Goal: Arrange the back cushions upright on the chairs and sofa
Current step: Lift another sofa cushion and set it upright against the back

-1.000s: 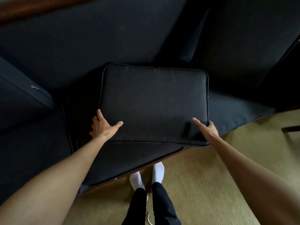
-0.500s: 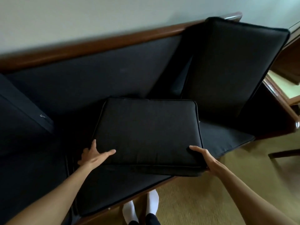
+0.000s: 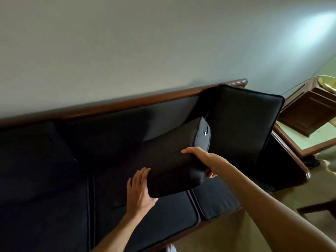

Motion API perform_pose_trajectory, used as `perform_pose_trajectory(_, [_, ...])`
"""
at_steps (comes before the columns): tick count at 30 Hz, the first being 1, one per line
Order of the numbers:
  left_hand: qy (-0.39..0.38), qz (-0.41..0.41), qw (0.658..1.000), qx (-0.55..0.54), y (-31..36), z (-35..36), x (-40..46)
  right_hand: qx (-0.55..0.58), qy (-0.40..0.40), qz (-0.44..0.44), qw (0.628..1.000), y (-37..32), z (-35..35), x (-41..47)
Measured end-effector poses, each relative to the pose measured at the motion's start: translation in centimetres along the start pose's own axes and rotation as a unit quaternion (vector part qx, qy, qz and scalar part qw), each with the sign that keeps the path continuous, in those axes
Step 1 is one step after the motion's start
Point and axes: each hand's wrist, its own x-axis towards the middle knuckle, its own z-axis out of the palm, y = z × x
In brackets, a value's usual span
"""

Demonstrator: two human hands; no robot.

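Black back cushion (image 3: pixel 174 157) tilted above the sofa (image 3: pixel 54 197) seat, far edge near the backrest, zip end facing right. Right hand (image 3: pixel 203 159) wraps the right near corner, thumb on top, fingers under. Left hand (image 3: pixel 140 191) spread flat, palm against the near left edge, arm reaching up from below. Second cushion (image 3: pixel 241 124) stands upright at the sofa's right end.
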Motion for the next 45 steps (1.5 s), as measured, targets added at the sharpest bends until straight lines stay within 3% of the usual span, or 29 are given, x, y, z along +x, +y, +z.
perform_pose_trajectory(3, [0.034,-0.025,0.998,-0.043,-0.7,-1.3,1.0,-0.119,0.073,-0.137,0.981,-0.5,1.1,-2.0])
perform_pose_trajectory(5, [0.036,-0.028,0.998,-0.036,-1.5,-2.9,2.4,-0.217,0.132,-0.31,0.916,0.0,2.0,-3.5])
perform_pose_trajectory(6, [0.033,-0.026,0.999,-0.028,-1.7,-3.6,3.2,-0.289,0.171,-0.419,0.844,0.1,2.6,-3.8])
perform_pose_trajectory(8, [0.026,-0.021,0.999,-0.019,-1.5,-4.6,4.8,-0.469,0.216,-0.557,0.651,-0.5,4.0,-3.7])
perform_pose_trajectory(9, [0.023,-0.018,0.999,-0.019,-1.1,-5.0,5.5,-0.576,0.224,-0.557,0.554,-0.7,5.1,-2.9])
perform_pose_trajectory(10, [0.022,-0.016,0.999,-0.021,-0.7,-5.2,6.1,-0.66,0.236,-0.528,0.48,-0.8,6.0,-1.7])
perform_pose_trajectory(11, [0.022,-0.009,0.999,-0.022,-0.3,-5.3,6.6,-0.709,0.255,-0.489,0.44,-1.1,6.5,-0.6])
perform_pose_trajectory(12, [0.025,0.001,0.999,-0.022,0.1,-5.4,7.1,-0.728,0.268,-0.457,0.435,-1.5,6.8,0.4])
perform_pose_trajectory(15, [0.021,0.014,0.999,-0.027,0.6,-5.4,8.4,-0.729,0.246,-0.434,0.468,-2.6,6.2,2.0])
perform_pose_trajectory(19, [-0.013,0.031,0.999,-0.009,0.8,-4.6,8.5,-0.701,0.208,-0.481,0.484,-3.9,4.5,2.8])
perform_pose_trajectory(24, [0.026,-0.03,0.997,0.059,-2.6,-4.7,7.7,-0.638,0.218,-0.544,0.499,-5.6,3.3,2.6])
perform_pose_trajectory(32, [-0.01,0.013,0.996,0.092,-3.4,-12.2,11.5,-0.591,0.202,-0.551,0.553,-10.9,0.6,1.6])
perform_pose_trajectory(41, [-0.101,0.004,0.982,0.157,-3.4,-11.3,9.5,-0.556,0.104,-0.482,0.669,-5.6,1.7,8.5])
perform_pose_trajectory(45, [-0.107,-0.007,0.982,0.156,-4.6,-8.4,7.4,-0.564,0.087,-0.475,0.67,-2.3,3.7,11.3])
